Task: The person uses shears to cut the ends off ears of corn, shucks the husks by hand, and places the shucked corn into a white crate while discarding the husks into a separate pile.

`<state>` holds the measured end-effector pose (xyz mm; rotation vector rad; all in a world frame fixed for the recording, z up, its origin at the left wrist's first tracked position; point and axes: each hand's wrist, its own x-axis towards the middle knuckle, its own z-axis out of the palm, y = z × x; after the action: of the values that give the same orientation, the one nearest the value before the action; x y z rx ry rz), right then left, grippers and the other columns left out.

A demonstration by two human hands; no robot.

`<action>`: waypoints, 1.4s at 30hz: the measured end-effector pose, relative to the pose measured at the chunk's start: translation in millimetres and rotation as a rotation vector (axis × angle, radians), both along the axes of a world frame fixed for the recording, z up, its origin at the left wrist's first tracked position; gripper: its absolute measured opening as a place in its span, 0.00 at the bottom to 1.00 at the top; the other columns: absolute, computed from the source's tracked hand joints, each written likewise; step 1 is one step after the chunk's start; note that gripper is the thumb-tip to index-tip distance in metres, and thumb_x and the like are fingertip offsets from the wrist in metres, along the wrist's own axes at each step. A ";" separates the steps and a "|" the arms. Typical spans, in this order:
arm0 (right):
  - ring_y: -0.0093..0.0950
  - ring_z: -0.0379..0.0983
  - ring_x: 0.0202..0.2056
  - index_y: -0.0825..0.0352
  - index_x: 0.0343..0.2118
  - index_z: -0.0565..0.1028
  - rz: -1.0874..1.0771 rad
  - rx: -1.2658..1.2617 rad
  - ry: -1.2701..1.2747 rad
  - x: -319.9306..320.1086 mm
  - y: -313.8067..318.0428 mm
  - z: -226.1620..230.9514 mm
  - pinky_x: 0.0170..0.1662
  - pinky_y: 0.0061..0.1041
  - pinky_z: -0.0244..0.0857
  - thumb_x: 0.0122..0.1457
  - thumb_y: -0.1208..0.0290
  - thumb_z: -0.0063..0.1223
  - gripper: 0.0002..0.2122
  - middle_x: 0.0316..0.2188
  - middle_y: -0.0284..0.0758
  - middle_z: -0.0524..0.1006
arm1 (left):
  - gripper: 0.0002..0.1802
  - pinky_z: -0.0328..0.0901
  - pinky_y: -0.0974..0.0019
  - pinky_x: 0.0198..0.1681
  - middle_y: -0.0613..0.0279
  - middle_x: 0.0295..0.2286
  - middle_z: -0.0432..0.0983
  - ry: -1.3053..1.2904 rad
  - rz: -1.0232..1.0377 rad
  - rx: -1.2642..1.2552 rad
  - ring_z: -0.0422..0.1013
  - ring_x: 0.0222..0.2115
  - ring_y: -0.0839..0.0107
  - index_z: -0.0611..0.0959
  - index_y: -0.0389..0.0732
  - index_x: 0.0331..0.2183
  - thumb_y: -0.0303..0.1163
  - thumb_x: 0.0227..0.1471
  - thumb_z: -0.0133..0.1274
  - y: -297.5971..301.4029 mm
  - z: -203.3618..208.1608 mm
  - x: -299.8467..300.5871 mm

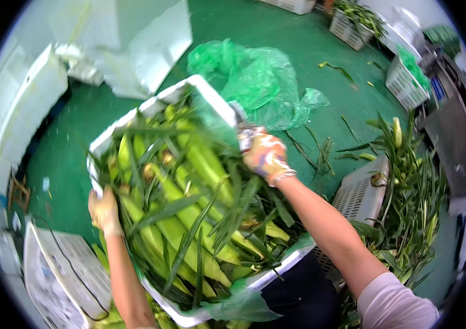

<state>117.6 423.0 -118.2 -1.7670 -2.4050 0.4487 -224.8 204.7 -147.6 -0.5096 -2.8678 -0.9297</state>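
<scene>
A white foam box [219, 103], lined with thin green plastic, is full of green corn ears [181, 227] in their husks, with long loose leaves [175, 211] strewn over them. My left hand [105, 213], in a pale glove, grips the box's left rim. At the right rim is my right hand [266, 156], in a white and orange glove. Its fingers are closed round a grey metal hand tool [245, 136] that points away from me. Blur hides the tool's exact kind. The box tilts slightly in view, above my dark-clad leg [301, 290].
Crumpled green plastic film [260, 82] lies on the green floor beyond the box. To the right, a grey crate [360, 192] stands beside a heap of husk leaves [408, 214]. White foam boxes [24, 118] line the left side; a white crate [68, 268] is at lower left.
</scene>
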 end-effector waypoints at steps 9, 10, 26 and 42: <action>0.45 0.77 0.35 0.75 0.39 0.66 -0.208 0.045 -0.213 11.2 -11.7 0.5 0.40 0.37 0.70 0.54 0.59 0.52 0.21 0.31 0.51 0.78 | 0.21 0.67 0.52 0.43 0.42 0.34 0.77 0.103 -0.027 -0.192 0.73 0.37 0.45 0.80 0.36 0.31 0.46 0.44 0.54 72.8 13.8 -22.3; 0.45 0.77 0.36 0.74 0.39 0.66 -0.238 0.018 -0.209 10.3 -12.9 3.0 0.41 0.37 0.69 0.54 0.59 0.52 0.21 0.32 0.50 0.78 | 0.21 0.67 0.53 0.43 0.42 0.34 0.77 0.101 -0.026 -0.204 0.73 0.37 0.45 0.80 0.36 0.31 0.46 0.44 0.54 74.0 14.2 -24.4; 0.45 0.77 0.33 0.73 0.39 0.64 -0.174 0.092 -0.156 35.2 -28.8 -8.2 0.38 0.38 0.69 0.53 0.56 0.53 0.22 0.32 0.48 0.77 | 0.23 0.68 0.52 0.43 0.42 0.37 0.77 0.119 -0.048 -0.275 0.74 0.39 0.46 0.82 0.36 0.33 0.47 0.45 0.52 96.0 22.8 -19.3; 0.41 0.75 0.38 0.71 0.37 0.68 0.481 0.488 -0.071 -82.2 117.1 65.1 0.44 0.36 0.67 0.51 0.67 0.53 0.15 0.34 0.46 0.76 | 0.08 0.59 0.58 0.28 0.56 0.29 0.73 -0.047 -0.808 -0.079 0.68 0.28 0.57 0.75 0.41 0.31 0.26 0.45 0.55 -137.5 34.6 287.5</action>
<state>35.4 540.1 -53.1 -1.0221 -2.6770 -0.1638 62.7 67.2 -113.0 -1.7439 -2.7297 -0.8907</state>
